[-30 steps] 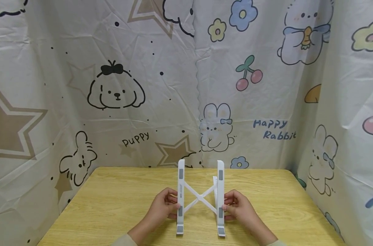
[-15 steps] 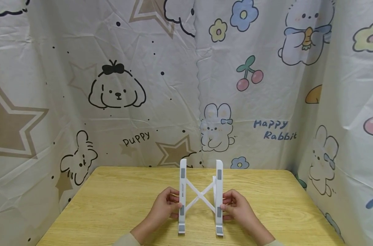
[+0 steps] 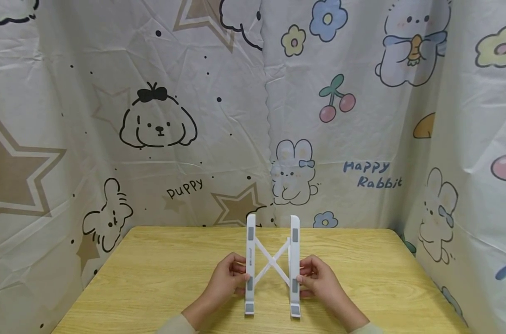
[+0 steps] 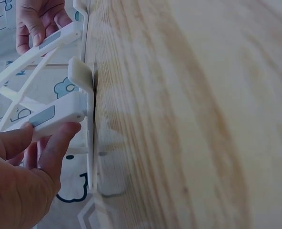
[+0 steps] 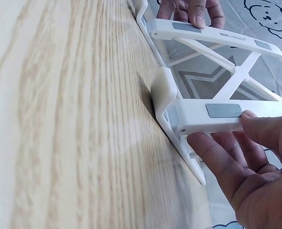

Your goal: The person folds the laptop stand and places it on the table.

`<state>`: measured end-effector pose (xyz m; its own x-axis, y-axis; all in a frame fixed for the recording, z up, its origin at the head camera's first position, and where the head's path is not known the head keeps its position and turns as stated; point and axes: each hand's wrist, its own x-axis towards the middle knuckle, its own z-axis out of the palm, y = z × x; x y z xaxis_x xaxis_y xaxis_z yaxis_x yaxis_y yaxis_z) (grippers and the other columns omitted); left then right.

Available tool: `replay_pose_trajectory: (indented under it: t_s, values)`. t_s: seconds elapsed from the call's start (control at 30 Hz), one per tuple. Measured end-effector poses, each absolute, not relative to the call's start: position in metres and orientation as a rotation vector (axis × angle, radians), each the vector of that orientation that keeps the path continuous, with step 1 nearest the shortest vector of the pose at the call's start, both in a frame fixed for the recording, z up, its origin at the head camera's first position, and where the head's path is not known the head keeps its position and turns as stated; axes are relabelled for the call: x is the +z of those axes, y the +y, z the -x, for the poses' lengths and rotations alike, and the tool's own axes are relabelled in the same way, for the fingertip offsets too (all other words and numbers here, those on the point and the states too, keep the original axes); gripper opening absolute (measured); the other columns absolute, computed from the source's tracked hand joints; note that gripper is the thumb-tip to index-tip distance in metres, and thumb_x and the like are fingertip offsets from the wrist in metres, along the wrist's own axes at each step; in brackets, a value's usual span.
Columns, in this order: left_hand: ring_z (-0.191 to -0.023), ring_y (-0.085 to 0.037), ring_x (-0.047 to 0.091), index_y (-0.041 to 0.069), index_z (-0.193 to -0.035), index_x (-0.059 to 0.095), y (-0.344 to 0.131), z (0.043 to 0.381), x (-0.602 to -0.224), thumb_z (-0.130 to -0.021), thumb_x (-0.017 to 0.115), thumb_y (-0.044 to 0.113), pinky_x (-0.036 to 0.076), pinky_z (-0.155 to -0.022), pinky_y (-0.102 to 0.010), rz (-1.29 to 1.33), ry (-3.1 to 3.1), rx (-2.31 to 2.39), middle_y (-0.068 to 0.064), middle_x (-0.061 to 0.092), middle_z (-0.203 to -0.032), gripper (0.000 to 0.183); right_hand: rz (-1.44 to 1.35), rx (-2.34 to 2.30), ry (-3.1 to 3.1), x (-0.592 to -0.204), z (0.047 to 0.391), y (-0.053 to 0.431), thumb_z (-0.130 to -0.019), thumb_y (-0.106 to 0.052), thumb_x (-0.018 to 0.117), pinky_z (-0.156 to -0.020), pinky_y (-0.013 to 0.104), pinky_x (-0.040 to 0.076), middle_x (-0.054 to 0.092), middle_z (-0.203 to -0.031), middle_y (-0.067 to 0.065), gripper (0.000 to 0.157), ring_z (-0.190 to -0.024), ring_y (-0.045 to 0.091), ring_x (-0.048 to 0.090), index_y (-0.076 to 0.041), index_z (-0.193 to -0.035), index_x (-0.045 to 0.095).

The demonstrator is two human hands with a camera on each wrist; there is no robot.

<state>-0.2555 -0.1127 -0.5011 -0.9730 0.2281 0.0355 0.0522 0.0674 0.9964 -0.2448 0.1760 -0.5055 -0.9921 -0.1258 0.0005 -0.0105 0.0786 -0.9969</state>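
A white folding laptop stand (image 3: pixel 272 262) with crossed bars and grey pads stands on the table, its two long rails upright in the head view. My left hand (image 3: pixel 227 280) pinches the left rail between thumb and fingers. On the other side my right hand (image 3: pixel 321 281) grips the right rail the same way, thumb by the lower grey pad. In the left wrist view the left hand (image 4: pixel 24 176) holds a rail close to its hinge end. From the right wrist, the right hand (image 5: pixel 250 167) has its thumb beside a grey pad and its fingers under the rail.
The wood-grain table (image 3: pixel 165 260) stretches out on both sides of the stand. Behind it and along the sides hangs a cream curtain (image 3: pixel 236 139) printed with puppies, rabbits, stars and flowers.
Both hands have moved inward with the rails, which are now closer together. The crossed bars have become narrower and steeper. The grips look the same.
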Motion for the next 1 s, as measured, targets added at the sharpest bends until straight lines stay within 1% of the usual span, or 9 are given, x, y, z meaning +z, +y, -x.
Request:
replay_pose_trajectory:
  t_s: [0.33, 0.5, 0.87, 1.0]
  values:
    - [-0.082, -0.019, 0.062, -0.001, -0.12, 0.057, -0.105, 0.257, -0.502, -0.091, 0.071, -0.007, 0.064, -0.065, -0.049, -0.299, 2.181, 2.064, -0.014, 0.058, -0.101, 0.033, 0.176, -2.088, 2.246, -0.506, 0.246, 0.17, -0.091, 0.01, 0.068, -0.067, 0.052, 0.064, 0.059, -0.099, 0.015, 0.03, -0.082, 0.023, 0.067, 0.005, -0.117, 0.054]
    - [-0.081, -0.019, 0.062, 0.0, -0.119, 0.057, -0.102, 0.257, -0.504, -0.09, 0.071, -0.006, 0.064, -0.065, -0.052, -0.307, 2.2, 2.06, -0.014, 0.057, -0.1, 0.032, 0.182, -2.097, 2.242, -0.506, 0.247, 0.167, -0.091, 0.011, 0.068, -0.067, 0.052, 0.064, 0.059, -0.1, 0.016, 0.03, -0.083, 0.023, 0.066, 0.005, -0.117, 0.054]
    - [-0.083, -0.018, 0.062, 0.001, -0.118, 0.057, -0.095, 0.258, -0.504, -0.09, 0.071, -0.006, 0.064, -0.063, -0.051, -0.318, 2.224, 2.034, -0.014, 0.057, -0.101, 0.032, 0.176, -2.11, 2.209, -0.509, 0.249, 0.161, -0.091, 0.011, 0.068, -0.068, 0.052, 0.064, 0.059, -0.099, 0.015, 0.031, -0.083, 0.022, 0.066, 0.006, -0.118, 0.053]
    - [-0.083, -0.019, 0.061, 0.002, -0.118, 0.057, -0.092, 0.259, -0.503, -0.091, 0.071, -0.006, 0.064, -0.064, -0.052, -0.315, 2.223, 2.026, -0.014, 0.057, -0.102, 0.031, 0.175, -2.1, 2.21, -0.508, 0.249, 0.158, -0.092, 0.011, 0.067, -0.068, 0.053, 0.064, 0.059, -0.1, 0.015, 0.03, -0.083, 0.023, 0.066, 0.005, -0.118, 0.053]
